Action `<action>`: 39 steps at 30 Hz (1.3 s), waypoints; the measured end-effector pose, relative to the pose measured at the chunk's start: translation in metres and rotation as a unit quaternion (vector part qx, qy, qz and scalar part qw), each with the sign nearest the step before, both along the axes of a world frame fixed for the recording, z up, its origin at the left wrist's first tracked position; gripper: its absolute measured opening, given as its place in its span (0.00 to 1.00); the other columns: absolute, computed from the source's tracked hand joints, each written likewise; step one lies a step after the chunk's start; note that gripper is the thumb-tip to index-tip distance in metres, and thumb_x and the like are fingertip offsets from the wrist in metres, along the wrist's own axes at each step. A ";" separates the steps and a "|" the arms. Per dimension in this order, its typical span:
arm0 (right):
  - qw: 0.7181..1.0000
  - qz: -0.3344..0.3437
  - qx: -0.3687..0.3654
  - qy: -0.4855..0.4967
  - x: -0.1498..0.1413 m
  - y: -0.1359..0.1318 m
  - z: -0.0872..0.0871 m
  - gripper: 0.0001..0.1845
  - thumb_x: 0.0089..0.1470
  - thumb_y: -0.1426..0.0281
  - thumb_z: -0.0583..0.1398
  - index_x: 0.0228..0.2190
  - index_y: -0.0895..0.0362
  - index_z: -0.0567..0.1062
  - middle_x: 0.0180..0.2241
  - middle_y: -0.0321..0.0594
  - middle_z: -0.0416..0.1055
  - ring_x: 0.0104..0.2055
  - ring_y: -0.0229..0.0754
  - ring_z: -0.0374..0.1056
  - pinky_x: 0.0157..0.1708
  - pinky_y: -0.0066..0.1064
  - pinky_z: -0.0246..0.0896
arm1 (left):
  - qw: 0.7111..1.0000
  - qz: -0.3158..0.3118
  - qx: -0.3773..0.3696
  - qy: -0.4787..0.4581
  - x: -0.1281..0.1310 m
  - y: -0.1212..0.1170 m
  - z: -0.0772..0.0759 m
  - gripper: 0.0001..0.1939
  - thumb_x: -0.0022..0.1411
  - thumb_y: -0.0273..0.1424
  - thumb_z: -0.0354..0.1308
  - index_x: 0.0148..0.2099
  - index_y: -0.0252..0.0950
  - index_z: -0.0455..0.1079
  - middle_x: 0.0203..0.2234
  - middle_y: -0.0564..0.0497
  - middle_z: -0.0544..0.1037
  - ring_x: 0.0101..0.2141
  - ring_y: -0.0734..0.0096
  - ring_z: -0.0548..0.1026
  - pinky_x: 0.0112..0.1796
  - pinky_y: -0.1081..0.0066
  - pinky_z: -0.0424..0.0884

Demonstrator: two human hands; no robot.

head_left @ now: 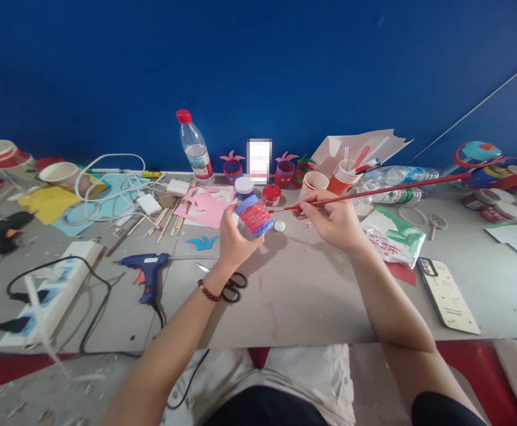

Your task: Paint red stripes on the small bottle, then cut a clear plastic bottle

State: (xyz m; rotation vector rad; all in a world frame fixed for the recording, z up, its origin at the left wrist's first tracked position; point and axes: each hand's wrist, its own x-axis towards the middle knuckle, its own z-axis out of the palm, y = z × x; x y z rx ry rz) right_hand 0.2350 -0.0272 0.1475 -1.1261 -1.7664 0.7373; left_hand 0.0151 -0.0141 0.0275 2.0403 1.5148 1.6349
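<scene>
My left hand (235, 247) is closed around a small cylinder (255, 216) with a red middle and blue bands at its ends, tilted above the table. Between the fingers of my right hand (331, 222) is a long red paintbrush (387, 189). Its tip points left and lies close to the cylinder's right side; whether they touch I cannot tell. Just behind the cylinder stands an open jar of red paint (271, 194), beside a white-lidded jar of blue paint (244, 187). A small white cap (280, 226) lies on the table to the cylinder's right.
Left of my hands are a blue glue gun (147, 269), a power strip (56, 293) and tangled cables. Black-handled scissors (234, 288) lie under my left wrist. A plastic bottle (195, 151) stands behind. Paper cups (315, 182) and a phone (449, 294) are rightward.
</scene>
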 end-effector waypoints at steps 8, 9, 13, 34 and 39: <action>1.000 -0.003 0.006 0.018 0.004 0.000 0.002 0.11 0.61 0.61 0.60 0.33 0.56 0.75 0.32 0.42 0.76 0.36 0.44 0.77 0.38 0.39 0.77 | 1.000 -0.002 0.010 0.014 -0.004 0.005 -0.005 0.47 0.49 0.36 0.70 0.66 0.37 0.51 0.56 0.36 0.67 0.57 0.48 0.68 0.57 0.48 0.67; 1.000 -0.004 0.005 0.019 0.004 0.000 0.002 0.12 0.61 0.60 0.61 0.33 0.56 0.75 0.32 0.42 0.76 0.36 0.44 0.77 0.38 0.39 0.77 | 1.000 0.004 0.011 0.021 -0.004 0.006 -0.006 0.46 0.49 0.36 0.70 0.65 0.37 0.52 0.55 0.36 0.67 0.57 0.48 0.68 0.58 0.47 0.66; 1.000 -0.002 0.008 0.015 0.003 0.000 0.002 0.12 0.61 0.60 0.60 0.33 0.56 0.75 0.32 0.42 0.76 0.36 0.44 0.77 0.38 0.39 0.77 | 0.999 0.022 0.016 0.030 -0.003 0.007 -0.008 0.46 0.47 0.34 0.71 0.65 0.37 0.54 0.56 0.37 0.65 0.58 0.47 0.66 0.58 0.46 0.66; 0.998 0.056 -0.030 0.029 0.002 0.004 -0.007 0.12 0.62 0.60 0.61 0.35 0.56 0.76 0.34 0.43 0.77 0.37 0.44 0.77 0.39 0.39 0.77 | 0.999 -0.037 -0.009 -0.001 0.000 0.002 -0.003 0.49 0.44 0.24 0.68 0.65 0.39 0.49 0.54 0.40 0.65 0.57 0.51 0.68 0.58 0.49 0.68; 0.996 0.077 -0.047 0.012 -0.003 0.003 -0.008 0.10 0.62 0.62 0.60 0.36 0.56 0.76 0.35 0.43 0.78 0.36 0.44 0.77 0.38 0.38 0.76 | 0.999 -0.045 -0.004 0.004 0.000 0.002 -0.004 0.47 0.46 0.26 0.69 0.65 0.40 0.49 0.55 0.40 0.65 0.58 0.51 0.68 0.58 0.49 0.68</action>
